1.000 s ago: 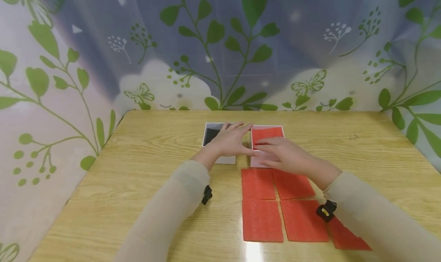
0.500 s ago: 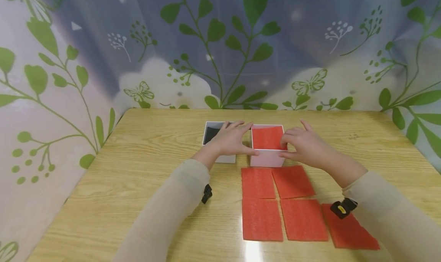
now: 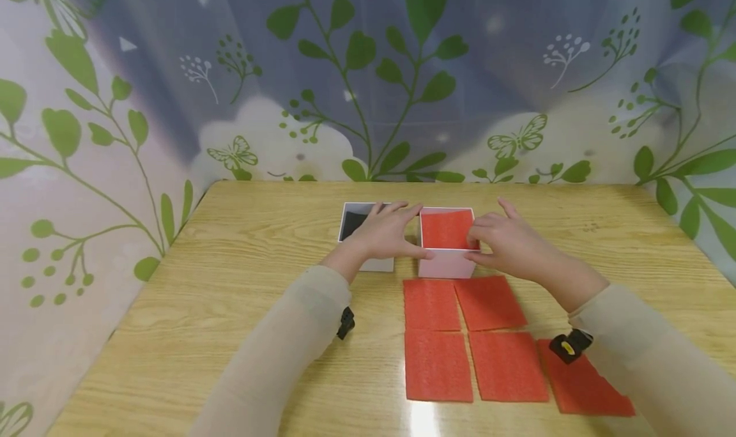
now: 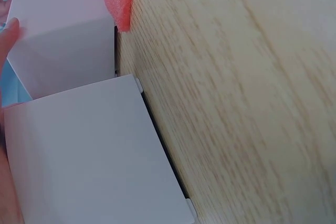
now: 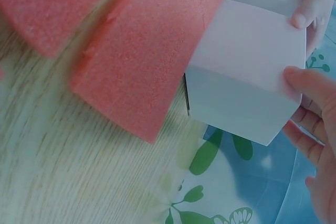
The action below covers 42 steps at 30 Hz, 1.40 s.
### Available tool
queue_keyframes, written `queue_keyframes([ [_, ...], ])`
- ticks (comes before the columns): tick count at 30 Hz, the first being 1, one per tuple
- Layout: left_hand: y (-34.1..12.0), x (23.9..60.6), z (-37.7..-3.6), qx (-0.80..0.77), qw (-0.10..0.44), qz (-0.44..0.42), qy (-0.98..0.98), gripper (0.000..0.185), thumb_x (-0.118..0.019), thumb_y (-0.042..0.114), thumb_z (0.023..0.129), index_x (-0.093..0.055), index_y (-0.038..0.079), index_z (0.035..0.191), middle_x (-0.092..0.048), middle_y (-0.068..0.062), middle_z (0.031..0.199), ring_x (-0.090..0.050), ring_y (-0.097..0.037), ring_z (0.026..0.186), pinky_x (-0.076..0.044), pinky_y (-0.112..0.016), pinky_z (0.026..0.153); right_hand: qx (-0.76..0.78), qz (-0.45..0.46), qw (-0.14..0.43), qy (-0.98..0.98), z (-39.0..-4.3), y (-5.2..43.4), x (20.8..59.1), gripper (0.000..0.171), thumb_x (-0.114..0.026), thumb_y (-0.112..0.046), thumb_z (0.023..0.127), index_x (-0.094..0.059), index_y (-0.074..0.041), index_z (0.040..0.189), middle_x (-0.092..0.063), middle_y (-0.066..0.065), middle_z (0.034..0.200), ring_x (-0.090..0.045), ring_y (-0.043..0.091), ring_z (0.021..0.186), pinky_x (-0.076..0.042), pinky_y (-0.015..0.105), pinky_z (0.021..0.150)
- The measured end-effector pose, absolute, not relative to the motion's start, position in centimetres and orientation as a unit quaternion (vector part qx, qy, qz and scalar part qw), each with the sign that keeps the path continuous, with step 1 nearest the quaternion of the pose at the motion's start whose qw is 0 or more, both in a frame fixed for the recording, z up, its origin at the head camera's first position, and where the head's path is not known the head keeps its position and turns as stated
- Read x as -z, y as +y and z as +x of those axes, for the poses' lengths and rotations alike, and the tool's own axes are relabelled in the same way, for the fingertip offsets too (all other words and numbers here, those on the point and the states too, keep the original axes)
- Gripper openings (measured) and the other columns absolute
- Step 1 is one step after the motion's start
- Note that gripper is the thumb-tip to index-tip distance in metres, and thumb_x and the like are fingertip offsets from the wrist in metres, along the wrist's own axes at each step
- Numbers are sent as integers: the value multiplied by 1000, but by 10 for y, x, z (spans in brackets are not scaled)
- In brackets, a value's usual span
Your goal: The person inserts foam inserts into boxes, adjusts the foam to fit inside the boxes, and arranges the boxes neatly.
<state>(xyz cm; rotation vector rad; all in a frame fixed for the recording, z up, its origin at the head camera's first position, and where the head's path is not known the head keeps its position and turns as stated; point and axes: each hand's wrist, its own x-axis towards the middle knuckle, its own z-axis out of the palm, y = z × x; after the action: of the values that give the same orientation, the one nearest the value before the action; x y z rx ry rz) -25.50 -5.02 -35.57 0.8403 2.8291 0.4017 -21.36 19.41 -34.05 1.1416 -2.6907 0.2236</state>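
A white square box (image 3: pixel 446 264) stands upright near the table's back, with a red foam sheet (image 3: pixel 447 229) inside it. My left hand (image 3: pixel 386 234) holds its left side, thumb on the front face and fingers reaching toward the back corner. At its right wall is my right hand (image 3: pixel 512 242), with the thumb on the front and the fingers curled at the rim. In the right wrist view both thumbs press the front of the box (image 5: pixel 244 40). Partly under my left hand stands a second white box (image 3: pixel 376 266) with something black (image 3: pixel 352 225) inside.
Several red foam squares lie in front of the boxes, including a near-left square (image 3: pixel 438 367) and a rightmost one (image 3: pixel 581 383) partly under my right sleeve. The wooden table (image 3: pixel 230 309) meets a leaf-patterned curtain (image 3: pixel 379 105) at the back.
My right hand has moved from over the red sheet in the box to the box's right wall, then stayed there. The left hand has kept its place.
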Motion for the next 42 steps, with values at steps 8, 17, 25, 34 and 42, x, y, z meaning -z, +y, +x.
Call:
queue_keyframes([
  [8, -50, 354, -253, -129, 81, 280, 948, 99, -59, 70, 74, -20, 21, 150, -35, 4, 147, -13, -17, 140, -2, -49, 111, -70, 397, 105, -909, -213, 194, 342, 21, -77, -17, 76, -57, -18, 70, -53, -9, 72, -55, 21, 87, -17, 65, 101],
  [17, -50, 353, -253, -131, 86, 276, 948, 99, -59, 69, 74, -19, 22, 151, -34, 3, 148, -12, -17, 140, -1, -47, 111, -61, 397, 96, -911, -213, 193, 341, 15, -76, -20, 78, -62, -15, 76, -57, -6, 78, -55, 24, 94, -19, 64, 101],
  [25, -50, 354, -253, -129, 84, 277, 948, 98, -59, 68, 75, -19, 20, 151, -34, 3, 148, -13, -18, 140, -2, -49, 111, 45, 323, 60, -943, -217, 187, 349, 76, -71, -50, 76, -52, 1, 129, -48, 16, 131, -39, 35, 123, -14, 62, 104],
  [34, -50, 354, -253, -126, 81, 278, 949, 99, -59, 69, 75, -19, 20, 151, -34, 3, 148, -13, -18, 140, -1, -48, 111, 72, 310, 49, -947, -215, 185, 349, 76, -68, -50, 80, -50, 3, 132, -44, 18, 135, -36, 37, 126, -12, 61, 106],
  [42, -49, 355, -254, -126, 80, 279, 949, 99, -59, 70, 74, -19, 20, 151, -34, 2, 147, -13, -17, 140, -1, -48, 111, 78, 309, 46, -947, -217, 185, 355, 77, -65, -53, 81, -50, 3, 132, -43, 19, 136, -32, 37, 128, -13, 61, 105],
])
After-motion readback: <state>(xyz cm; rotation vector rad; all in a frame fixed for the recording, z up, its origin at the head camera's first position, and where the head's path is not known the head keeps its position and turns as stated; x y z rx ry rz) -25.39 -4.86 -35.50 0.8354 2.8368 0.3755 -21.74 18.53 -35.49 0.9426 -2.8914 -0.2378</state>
